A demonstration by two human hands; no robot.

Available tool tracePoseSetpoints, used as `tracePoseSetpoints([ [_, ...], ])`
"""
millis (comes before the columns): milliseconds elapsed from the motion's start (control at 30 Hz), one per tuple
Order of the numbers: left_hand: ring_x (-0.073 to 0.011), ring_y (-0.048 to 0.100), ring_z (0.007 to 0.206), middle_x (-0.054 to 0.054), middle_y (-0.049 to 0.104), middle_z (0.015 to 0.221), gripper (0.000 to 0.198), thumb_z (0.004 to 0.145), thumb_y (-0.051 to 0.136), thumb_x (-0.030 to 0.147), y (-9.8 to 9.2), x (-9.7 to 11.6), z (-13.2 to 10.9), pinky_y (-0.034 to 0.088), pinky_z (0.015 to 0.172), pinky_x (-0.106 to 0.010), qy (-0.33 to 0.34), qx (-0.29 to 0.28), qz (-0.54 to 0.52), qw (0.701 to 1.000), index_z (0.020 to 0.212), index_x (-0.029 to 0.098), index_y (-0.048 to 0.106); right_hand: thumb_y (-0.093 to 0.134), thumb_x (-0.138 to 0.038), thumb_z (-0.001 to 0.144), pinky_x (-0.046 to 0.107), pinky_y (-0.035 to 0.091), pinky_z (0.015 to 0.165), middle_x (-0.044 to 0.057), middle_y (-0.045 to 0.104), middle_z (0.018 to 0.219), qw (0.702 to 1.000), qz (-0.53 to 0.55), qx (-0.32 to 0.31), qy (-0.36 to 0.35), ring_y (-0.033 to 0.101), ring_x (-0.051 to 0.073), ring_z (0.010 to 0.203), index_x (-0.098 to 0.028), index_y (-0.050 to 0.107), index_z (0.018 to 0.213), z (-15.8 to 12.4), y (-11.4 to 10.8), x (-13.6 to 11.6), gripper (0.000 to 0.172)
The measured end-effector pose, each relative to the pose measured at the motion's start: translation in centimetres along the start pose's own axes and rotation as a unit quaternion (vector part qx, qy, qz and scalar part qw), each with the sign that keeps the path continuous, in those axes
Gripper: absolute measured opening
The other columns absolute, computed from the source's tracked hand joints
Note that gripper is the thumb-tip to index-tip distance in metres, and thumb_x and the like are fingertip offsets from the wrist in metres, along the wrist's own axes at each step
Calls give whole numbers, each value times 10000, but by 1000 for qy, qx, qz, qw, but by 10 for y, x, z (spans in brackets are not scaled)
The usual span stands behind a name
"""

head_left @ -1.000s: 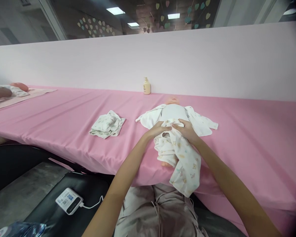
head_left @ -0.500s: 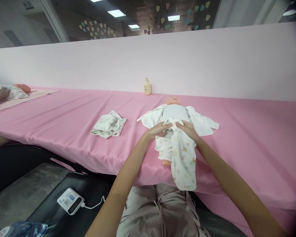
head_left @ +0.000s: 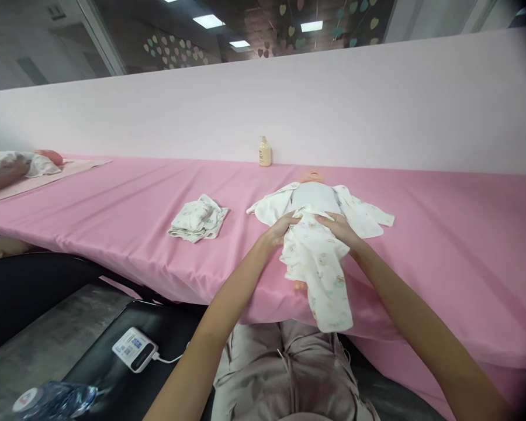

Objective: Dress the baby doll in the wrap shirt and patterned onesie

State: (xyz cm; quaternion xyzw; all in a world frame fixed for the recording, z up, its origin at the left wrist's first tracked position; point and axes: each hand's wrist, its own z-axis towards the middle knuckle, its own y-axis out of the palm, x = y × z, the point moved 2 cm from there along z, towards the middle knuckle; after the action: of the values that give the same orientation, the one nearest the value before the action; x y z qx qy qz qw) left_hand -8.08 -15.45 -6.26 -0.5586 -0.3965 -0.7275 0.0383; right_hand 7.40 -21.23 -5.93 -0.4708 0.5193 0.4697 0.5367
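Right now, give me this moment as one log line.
left hand: gripping printed garment | right hand: gripping same garment | doll: lying on pink cover | folded cloth: left of doll

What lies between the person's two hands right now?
The top of the printed white garment, held by the left hand and right hand; the head view shows it.

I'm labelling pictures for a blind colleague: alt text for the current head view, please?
A person's left hand and right hand hold a white patterned garment over the lower body of a doll lying on a pink-covered table. A folded cloth lies to the left; a pump bottle stands behind, near the white wall.
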Motion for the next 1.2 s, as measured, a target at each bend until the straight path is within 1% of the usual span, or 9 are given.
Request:
tracePoseSetpoints([
  [133,-174,679,768,-56,711,844,364,686,570,0,-2,1,0,504,810,-275,30,30,-37,998,1029,114,613,756,-405,681,219,473,589,55,690,830,982,-3,-185,22,627,161,707,-128,674,884,-6,3,-1,354],
  [200,-182,683,774,-76,711,847,289,742,552,40,-3,2,-1,509,818,-286,17,33,-56,998,1018,93,620,784,-353,650,232,489,607,56,688,806,974,30,-225,30,633,171,706,-118,672,889,-7,3,0,354],
  [333,-217,684,836,-131,710,902,258,813,550,164,-10,1,-8,512,840,-307,-49,15,-59,997,1033,54,628,687,-367,750,282,528,692,72,698,825,972,167,-154,55,656,210,795,-134,664,935,0,1,8,299],
  [500,-232,692,791,-141,716,898,395,696,696,103,-20,-5,-12,526,801,-319,-132,-12,66,989,1080,59,617,613,-342,819,287,543,674,89,701,860,969,201,-107,98,661,219,820,-131,650,953,8,3,17,253],
  [633,-231,693,822,-140,715,906,360,757,635,107,-18,-5,-6,506,878,-336,-52,23,10,998,1113,62,604,656,-454,783,259,538,636,82,701,872,985,105,-112,73,657,209,811,-137,659,956,4,0,11,361],
  [767,-211,692,832,-137,714,919,300,870,504,168,-13,-4,-1,507,876,-318,-35,39,-46,998,1133,57,597,792,-258,646,260,538,668,67,700,919,973,14,-221,66,660,207,814,-148,652,1039,-4,0,7,432],
  [900,-225,689,828,-154,708,942,346,853,576,270,-17,-7,-3,529,789,-312,-117,1,20,993,1123,56,606,745,-189,663,274,542,698,71,696,977,984,104,-138,46,660,213,852,-161,647,1045,-1,2,11,395],
  [1033,-227,690,765,-146,710,936,528,601,801,142,-26,-7,-7,536,674,-272,-140,-47,125,981,1094,76,625,723,-188,684,246,535,614,84,699,956,989,112,-76,55,664,211,817,-142,661,970,1,6,13,296],
  [1200,-228,688,814,-143,707,942,418,671,738,123,-23,-3,-5,538,758,-299,-33,-17,59,998,1073,76,632,737,-283,717,232,539,615,87,698,964,985,38,-151,77,661,198,801,-135,651,1025,-5,5,4,353],
])
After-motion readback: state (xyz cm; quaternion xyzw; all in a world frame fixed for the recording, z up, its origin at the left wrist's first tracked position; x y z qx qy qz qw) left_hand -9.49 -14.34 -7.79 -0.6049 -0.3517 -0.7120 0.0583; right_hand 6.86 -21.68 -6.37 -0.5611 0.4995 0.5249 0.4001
